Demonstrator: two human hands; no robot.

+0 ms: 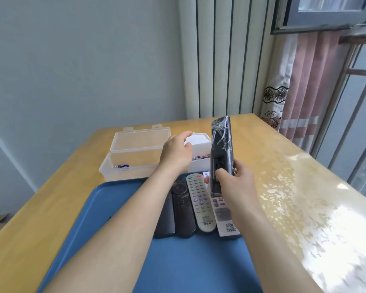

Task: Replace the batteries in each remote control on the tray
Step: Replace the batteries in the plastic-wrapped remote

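Right grip [235, 176]: fingers and thumb clamp the lower end of the black film-wrapped remote control [221, 144], held clear of the blue plastic tray [118, 197].
Left grip [178, 151]: fingers loose, nothing seen in it; hovers over the small white box [199, 142] just left of the right grip.
Why: back side faces the person, bay looks open; free hand likely going for batteries [202, 157].
Axis: near upright, top end up, bay end down in the grip.
Below the grips: other remotes [199, 201] side by side on the tray.
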